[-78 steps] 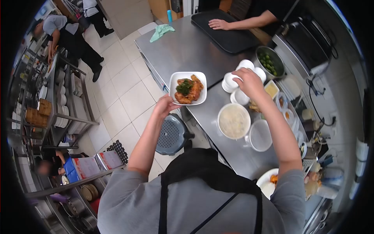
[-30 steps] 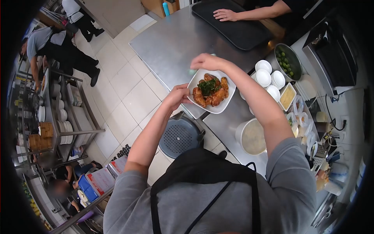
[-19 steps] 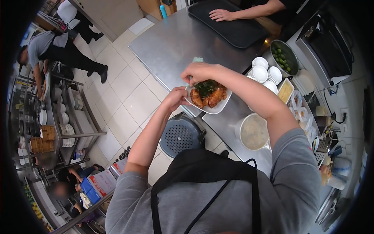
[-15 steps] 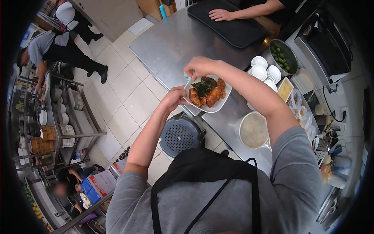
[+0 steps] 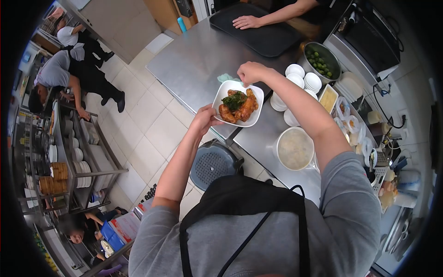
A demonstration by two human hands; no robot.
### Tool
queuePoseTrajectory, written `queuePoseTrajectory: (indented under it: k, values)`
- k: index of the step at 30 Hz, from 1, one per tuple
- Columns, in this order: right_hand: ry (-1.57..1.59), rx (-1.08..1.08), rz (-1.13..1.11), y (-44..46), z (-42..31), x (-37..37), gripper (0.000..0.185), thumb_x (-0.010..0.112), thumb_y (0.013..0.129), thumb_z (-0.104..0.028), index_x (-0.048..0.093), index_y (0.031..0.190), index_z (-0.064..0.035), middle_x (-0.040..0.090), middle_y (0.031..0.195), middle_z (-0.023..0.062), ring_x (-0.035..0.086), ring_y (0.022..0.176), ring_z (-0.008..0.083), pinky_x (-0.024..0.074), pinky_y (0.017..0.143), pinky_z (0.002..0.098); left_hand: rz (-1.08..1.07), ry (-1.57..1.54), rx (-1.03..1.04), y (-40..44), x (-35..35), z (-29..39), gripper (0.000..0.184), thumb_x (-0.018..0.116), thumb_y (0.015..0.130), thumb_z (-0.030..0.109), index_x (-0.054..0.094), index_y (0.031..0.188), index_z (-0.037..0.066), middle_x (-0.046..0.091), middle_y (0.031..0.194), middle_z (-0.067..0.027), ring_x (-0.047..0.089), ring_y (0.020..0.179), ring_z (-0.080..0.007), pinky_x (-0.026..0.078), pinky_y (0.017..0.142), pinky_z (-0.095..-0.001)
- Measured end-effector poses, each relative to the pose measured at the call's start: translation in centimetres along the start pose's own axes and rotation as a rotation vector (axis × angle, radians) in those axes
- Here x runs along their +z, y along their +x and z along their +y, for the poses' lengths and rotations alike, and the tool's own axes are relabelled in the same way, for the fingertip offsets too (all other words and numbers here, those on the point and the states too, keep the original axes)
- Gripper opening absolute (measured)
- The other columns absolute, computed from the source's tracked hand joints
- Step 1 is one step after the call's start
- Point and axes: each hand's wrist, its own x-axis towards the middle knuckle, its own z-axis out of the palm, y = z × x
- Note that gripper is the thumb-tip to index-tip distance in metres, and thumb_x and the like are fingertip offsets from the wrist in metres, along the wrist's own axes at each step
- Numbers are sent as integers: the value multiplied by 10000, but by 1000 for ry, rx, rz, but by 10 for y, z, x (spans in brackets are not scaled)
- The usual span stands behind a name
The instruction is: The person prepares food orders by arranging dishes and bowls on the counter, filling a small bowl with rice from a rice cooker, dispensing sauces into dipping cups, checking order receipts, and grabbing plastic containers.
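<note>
Fried chicken (image 5: 249, 110) in a square white bowl (image 5: 251, 119), held above the worktop (image 5: 189, 60) edge

The left hand (image 5: 203, 120) has its grip on the bowl's left rim, pinching it between thumb and fingers. Chopped green herbs (image 5: 234, 100) top the chicken. The right hand (image 5: 253, 73) is curled at the far rim, beside a pale green cloth (image 5: 225, 78); I cannot tell whether its grip pinches anything. To the right stand stacked white dishes (image 5: 295, 70) and a metal bowl (image 5: 303, 61) of limes (image 5: 320, 62). Another person's hand (image 5: 247, 22) lies on a black tray (image 5: 267, 39).
</note>
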Motion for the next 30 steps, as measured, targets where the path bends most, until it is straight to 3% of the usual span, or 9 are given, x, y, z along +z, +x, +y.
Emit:
queuePoseTrajectory:
  k: [3,5,8,13,15,20,21,25,30]
  values:
    - [212,112,-32,9,29,-4,152,688,533,-116,555,590,-71,586,616,70,584,638,227,446,570,334,6,54,48,3,-11,-8,406,399,718,-6,433,1114,-93,553,872,-127,583,711,-153,546,567,-259]
    - [123,250,368,7,40,2,184,679,573,-209,591,687,-94,612,741,81,595,712,234,471,620,339,10,58,89,-4,-20,-12,370,409,753,23,452,1111,-62,564,910,-123,583,749,-153,524,605,-259]
    - [203,301,545,16,47,52,404,674,599,-409,599,886,-135,598,935,100,566,879,275,451,750,379,27,29,119,-30,-20,-9,315,441,821,89,465,1107,-41,569,953,-127,590,796,-187,508,651,-273]
    - [-104,128,229,39,-1,121,184,526,702,-152,633,840,-95,607,891,126,574,877,262,466,743,367,127,51,189,-63,-44,-8,296,442,792,65,473,1063,-52,566,969,-162,601,822,-243,540,634,-323]
    - [43,100,229,16,-10,105,221,522,682,-85,625,877,-98,609,871,124,570,869,302,462,760,388,108,85,232,-71,-62,-6,314,448,765,64,477,1055,-51,568,958,-157,602,814,-235,541,617,-311]
    - [566,186,467,-80,-1,32,314,692,598,-293,617,827,-91,608,796,131,573,795,313,447,686,389,219,129,302,-104,-57,13,367,439,713,49,474,1065,-48,585,905,-136,620,719,-213,542,566,-285]
    - [546,125,550,-101,6,25,271,678,641,-266,621,817,-67,618,758,102,593,760,254,452,672,343,195,136,305,-106,-54,13,367,439,713,49,474,1065,-48,585,905,-136,620,719,-213,542,566,-285]
    - [1493,-34,739,-220,0,3,310,631,708,-169,563,950,12,602,866,76,573,764,121,459,664,265,74,166,324,-112,-27,20,400,420,708,44,457,1094,-53,578,930,-141,614,762,-217,542,594,-290]
    - [1964,5,1198,-329,-14,43,381,512,774,-107,410,1133,-27,524,982,118,566,821,207,515,625,355,-178,138,264,-102,58,5,361,434,725,46,458,1070,-61,556,966,-150,595,821,-242,537,648,-311]
